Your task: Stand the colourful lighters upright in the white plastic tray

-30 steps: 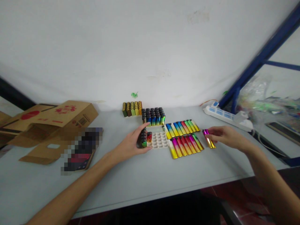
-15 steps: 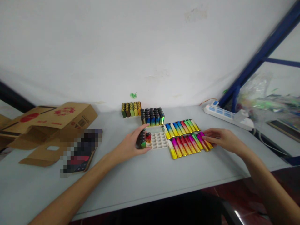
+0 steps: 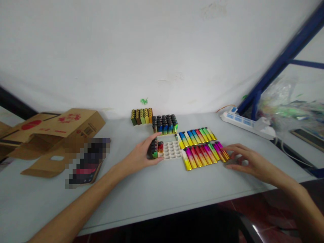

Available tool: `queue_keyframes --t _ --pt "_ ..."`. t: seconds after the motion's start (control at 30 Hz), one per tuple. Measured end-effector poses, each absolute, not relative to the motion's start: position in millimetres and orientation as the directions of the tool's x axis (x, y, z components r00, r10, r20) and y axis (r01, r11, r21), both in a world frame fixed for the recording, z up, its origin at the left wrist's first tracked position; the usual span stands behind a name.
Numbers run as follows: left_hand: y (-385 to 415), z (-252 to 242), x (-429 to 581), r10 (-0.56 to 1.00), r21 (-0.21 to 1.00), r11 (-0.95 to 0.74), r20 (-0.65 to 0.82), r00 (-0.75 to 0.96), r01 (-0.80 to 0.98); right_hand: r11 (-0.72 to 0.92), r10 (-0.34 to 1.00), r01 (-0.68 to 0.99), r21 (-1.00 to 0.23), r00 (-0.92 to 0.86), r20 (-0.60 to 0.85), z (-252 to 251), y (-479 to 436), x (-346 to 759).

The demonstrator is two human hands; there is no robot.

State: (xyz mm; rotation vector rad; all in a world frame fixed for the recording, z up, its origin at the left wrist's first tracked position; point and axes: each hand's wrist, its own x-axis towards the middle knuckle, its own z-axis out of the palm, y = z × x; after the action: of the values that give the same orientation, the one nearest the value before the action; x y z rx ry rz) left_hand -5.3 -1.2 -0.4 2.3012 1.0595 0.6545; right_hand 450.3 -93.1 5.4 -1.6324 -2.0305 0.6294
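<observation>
Nearest, along the lower middle of the frame, runs the front edge of the pale table (image 3: pixel 152 199). Right of centre, the right hand (image 3: pixel 249 163) is loose, thumb and fingers parted with nothing between them. The magenta-and-gold lighters (image 3: pixel 221 152) it held apart a second ago now lie against the right end of the front row (image 3: pixel 199 157); whether a fingertip still brushes them I cannot tell. That lengthens the row and frees this hand. At centre, the left hand (image 3: pixel 140 153) stays curled around the left end of the white tray (image 3: pixel 172 151), gripping it. Dark-topped lighters (image 3: pixel 154 148) stand upright there beside a red one (image 3: pixel 160 147), while the cups to the right are vacant, so the tray's filling is unchanged.

Just beyond the front row lies the back row (image 3: pixel 196 137), blue, red and green over yellow. Farther still, a block of black-topped lighters (image 3: pixel 165 124) stands behind the tray; up and left of it, near the wall (image 3: pixel 162 60), stands a gold-topped block (image 3: pixel 141 116).
</observation>
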Motion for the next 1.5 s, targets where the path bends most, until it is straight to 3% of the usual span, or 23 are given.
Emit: queue_keyframes --t 0.37,0.63,0.87,1.03,1.13,1.33,1.4,1.5 --pt "-1 -1 -7 0.79 0.627 -0.556 0.195 0.581 0.546 0.227 0.974 0.748 -0.624 -0.18 0.138 3 -78 445" --pt "-2 1 -6 0.801 0.644 -0.534 0.176 0.573 0.548 0.278 0.959 0.779 -0.561 -0.189 0.214 29 -69 423" --pt "0 -1 -8 0.788 0.656 -0.544 0.184 0.588 0.523 0.604 0.796 0.65 -0.462 -0.526 0.3 41 -27 295" --pt "2 -6 -10 0.773 0.645 -0.565 0.196 0.603 0.515 0.664 0.738 0.579 -0.474 -0.609 0.289 42 -5 230" --pt "2 -7 -10 0.776 0.649 -0.561 0.194 0.601 0.514 0.642 0.751 0.539 -0.546 -0.587 0.302 48 0 224" --pt "0 -3 -9 0.782 0.662 -0.545 0.178 0.598 0.515 0.49 0.864 0.368 -0.79 -0.325 0.385 67 6 273" --pt "-1 -1 -8 0.785 0.663 -0.54 0.174 0.594 0.519 0.422 0.899 0.414 -0.806 -0.306 0.313 69 8 295" --pt "-1 0 -8 0.787 0.663 -0.536 0.17 0.592 0.522 0.347 0.937 0.597 -0.723 -0.25 0.243 64 10 323"
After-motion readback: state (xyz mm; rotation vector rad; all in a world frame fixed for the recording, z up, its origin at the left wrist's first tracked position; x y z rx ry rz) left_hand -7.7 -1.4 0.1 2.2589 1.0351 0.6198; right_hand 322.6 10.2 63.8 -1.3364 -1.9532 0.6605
